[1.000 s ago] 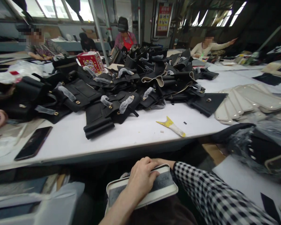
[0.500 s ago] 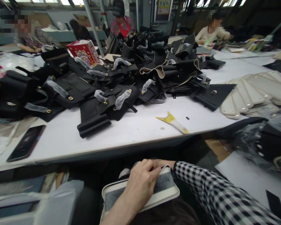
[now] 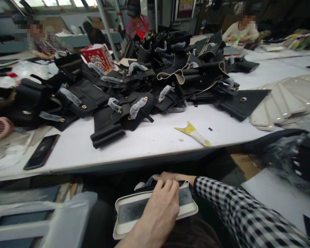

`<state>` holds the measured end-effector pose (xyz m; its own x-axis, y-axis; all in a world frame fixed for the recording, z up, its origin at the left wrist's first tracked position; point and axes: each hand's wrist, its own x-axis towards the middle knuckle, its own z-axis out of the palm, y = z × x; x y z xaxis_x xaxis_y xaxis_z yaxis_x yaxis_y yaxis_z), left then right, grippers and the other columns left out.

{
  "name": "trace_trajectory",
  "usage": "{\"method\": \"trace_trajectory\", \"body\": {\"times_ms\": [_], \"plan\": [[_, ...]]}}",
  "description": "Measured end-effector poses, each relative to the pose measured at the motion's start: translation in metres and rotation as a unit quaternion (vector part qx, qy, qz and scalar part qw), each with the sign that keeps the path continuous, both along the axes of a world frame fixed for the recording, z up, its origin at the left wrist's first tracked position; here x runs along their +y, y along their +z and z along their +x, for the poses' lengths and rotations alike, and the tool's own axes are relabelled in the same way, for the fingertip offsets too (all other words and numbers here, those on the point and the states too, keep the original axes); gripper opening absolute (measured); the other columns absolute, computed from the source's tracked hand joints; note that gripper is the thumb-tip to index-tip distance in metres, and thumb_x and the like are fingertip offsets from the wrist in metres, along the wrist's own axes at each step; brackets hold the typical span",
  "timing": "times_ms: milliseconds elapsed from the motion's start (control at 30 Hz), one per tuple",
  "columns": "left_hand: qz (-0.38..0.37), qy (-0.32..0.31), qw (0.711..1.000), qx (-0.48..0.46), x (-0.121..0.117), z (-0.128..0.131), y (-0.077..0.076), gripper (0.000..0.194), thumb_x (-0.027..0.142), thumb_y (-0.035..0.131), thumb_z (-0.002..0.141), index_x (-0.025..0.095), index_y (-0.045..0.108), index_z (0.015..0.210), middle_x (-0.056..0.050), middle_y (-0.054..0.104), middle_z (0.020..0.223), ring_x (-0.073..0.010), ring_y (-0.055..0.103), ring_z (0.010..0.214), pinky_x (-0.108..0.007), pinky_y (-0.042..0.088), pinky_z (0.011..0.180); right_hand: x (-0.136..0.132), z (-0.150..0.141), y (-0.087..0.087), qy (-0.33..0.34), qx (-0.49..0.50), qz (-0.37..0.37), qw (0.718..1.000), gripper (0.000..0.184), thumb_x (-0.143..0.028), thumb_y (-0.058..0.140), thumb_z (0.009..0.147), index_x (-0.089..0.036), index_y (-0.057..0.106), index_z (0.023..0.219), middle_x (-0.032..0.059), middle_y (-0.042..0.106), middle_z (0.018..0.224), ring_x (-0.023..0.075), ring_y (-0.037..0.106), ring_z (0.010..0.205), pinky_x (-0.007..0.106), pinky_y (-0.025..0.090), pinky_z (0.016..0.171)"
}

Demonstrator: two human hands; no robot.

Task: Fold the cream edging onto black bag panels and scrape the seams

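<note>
On my lap lies a bag part (image 3: 129,210) with a cream border and a grey speckled panel, its face turned up. My left hand (image 3: 162,203), bare-armed, reaches across it with fingers bent over the far edge. Behind that edge is my right hand (image 3: 169,176), in a black-and-white checked sleeve; its fingers are partly hidden by the part and the left hand. It grips the far side, where dark material shows. A small cream corner sticks up near the right wrist.
Black bags (image 3: 134,103) with wrapped handles heap across the white table (image 3: 134,153). Near its front edge lie a yellow-and-white forked tool (image 3: 193,133) and a phone (image 3: 42,151). Cream panels (image 3: 286,100) fan out at right. Plastic-wrapped goods (image 3: 286,155) stand close by. Several people work behind.
My left hand has shifted a little to the right, and its fingers have uncurled from a tight pinch to lie over the edge. My right hand has slid slightly left. The view has turned slightly left.
</note>
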<state>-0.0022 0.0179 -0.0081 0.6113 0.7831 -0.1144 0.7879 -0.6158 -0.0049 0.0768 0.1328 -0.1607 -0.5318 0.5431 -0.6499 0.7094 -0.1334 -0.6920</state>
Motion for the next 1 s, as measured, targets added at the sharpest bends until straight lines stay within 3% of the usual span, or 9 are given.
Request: {"method": "trace_trajectory", "body": {"times_ms": [133, 300, 500, 600, 700, 800, 867, 933, 1000], "plan": [[0.025, 0.017, 1.0, -0.005, -0.007, 0.001, 0.0, 0.029, 0.021, 0.051, 0.086, 0.009, 0.064, 0.109, -0.013, 0.056, 0.111, -0.0272, 0.049, 0.097, -0.04, 0.044, 0.077, 0.013, -0.003, 0.032, 0.004, 0.005, 0.009, 1.0, 0.037, -0.047, 0.053, 0.094, -0.012, 0.064, 0.089, 0.0041, 0.066, 0.089, 0.0184, 0.064, 0.085, 0.036, 0.052, 0.081], [0.023, 0.055, 0.998, -0.018, -0.016, 0.002, -0.003, 0.03, 0.021, 0.052, 0.084, 0.008, 0.064, 0.109, -0.011, 0.056, 0.103, -0.0253, 0.049, 0.091, -0.039, 0.044, 0.075, 0.006, -0.015, 0.082, -0.005, 0.092, 0.0, 0.996, 0.067, -0.063, 0.023, 0.096, -0.011, 0.065, 0.103, 0.0125, 0.07, 0.096, 0.0158, 0.065, 0.079, 0.028, 0.051, 0.073], [0.075, 0.08, 0.994, -0.02, -0.03, 0.009, -0.006, 0.035, 0.02, 0.051, 0.086, 0.002, 0.061, 0.114, -0.014, 0.058, 0.106, -0.0269, 0.051, 0.097, -0.04, 0.045, 0.084, -0.013, -0.015, 0.084, 0.03, 0.066, 0.036, 0.997, 0.073, -0.069, 0.026, 0.092, -0.009, 0.066, 0.091, 0.0134, 0.07, 0.082, 0.0185, 0.063, 0.071, 0.03, 0.05, 0.069], [0.038, 0.095, 0.988, -0.115, -0.036, -0.001, 0.001, 0.029, 0.021, 0.055, 0.085, 0.007, 0.063, 0.109, -0.013, 0.061, 0.104, -0.0261, 0.053, 0.099, -0.041, 0.044, 0.09, -0.015, -0.013, 0.082, 0.077, 0.048, 0.078, 0.993, 0.072, -0.069, 0.026, 0.092, -0.011, 0.069, 0.092, 0.0123, 0.07, 0.083, 0.0218, 0.064, 0.077, 0.033, 0.048, 0.074], [0.012, 0.176, 0.936, -0.304, -0.044, -0.036, 0.008, 0.02, 0.02, 0.052, 0.089, 0.019, 0.064, 0.104, -0.006, 0.065, 0.106, -0.0214, 0.055, 0.105, -0.037, 0.041, 0.099, -0.018, -0.013, 0.088, 0.146, 0.053, 0.131, 0.979, 0.06, -0.064, 0.035, 0.092, -0.016, 0.07, 0.094, 0.0103, 0.071, 0.09, 0.0246, 0.063, 0.088, 0.035, 0.045, 0.084], [0.018, 0.348, 0.827, -0.442, -0.055, -0.084, 0.004, 0.023, 0.021, 0.049, 0.092, 0.023, 0.064, 0.109, -0.003, 0.064, 0.116, -0.018, 0.055, 0.111, -0.031, 0.042, 0.1, -0.023, -0.013, 0.095, 0.211, 0.078, 0.174, 0.959, 0.045, -0.053, 0.042, 0.092, -0.02, 0.067, 0.11, 0.0087, 0.069, 0.101, 0.0257, 0.06, 0.095, 0.034, 0.041, 0.089], [-0.03, 0.427, 0.77, -0.473, -0.061, -0.109, -0.002, 0.028, 0.029, 0.057, 0.088, 0.022, 0.063, 0.115, -0.003, 0.064, 0.119, -0.0184, 0.057, 0.11, -0.029, 0.046, 0.095, -0.025, -0.015, 0.098, 0.236, 0.083, 0.193, 0.949, 0.045, -0.048, 0.035, 0.095, -0.019, 0.065, 0.111, 0.009, 0.069, 0.098, 0.0255, 0.061, 0.092, 0.034, 0.041, 0.088], [-0.081, 0.437, 0.761, -0.472, -0.063, -0.12, -0.006, 0.037, 0.031, 0.066, 0.08, 0.024, 0.063, 0.116, -0.001, 0.065, 0.118, -0.0187, 0.059, 0.107, -0.028, 0.047, 0.093, -0.027, -0.016, 0.1, 0.246, 0.08, 0.203, 0.944, 0.052, -0.048, 0.024, 0.098, -0.019, 0.066, 0.106, 0.0086, 0.069, 0.093, 0.0246, 0.062, 0.088, 0.033, 0.042, 0.087], [-0.094, 0.416, 0.79, -0.44, -0.06, -0.12, -0.007, 0.036, 0.028, 0.07, 0.074, 0.028, 0.066, 0.109, 0.002, 0.066, 0.113, -0.0191, 0.059, 0.104, -0.029, 0.046, 0.091, -0.027, -0.017, 0.102, 0.247, 0.073, 0.209, 0.943, 0.058, -0.05, 0.018, 0.099, -0.019, 0.067, 0.102, 0.0078, 0.069, 0.092, 0.0238, 0.063, 0.088, 0.032, 0.042, 0.085]]}}
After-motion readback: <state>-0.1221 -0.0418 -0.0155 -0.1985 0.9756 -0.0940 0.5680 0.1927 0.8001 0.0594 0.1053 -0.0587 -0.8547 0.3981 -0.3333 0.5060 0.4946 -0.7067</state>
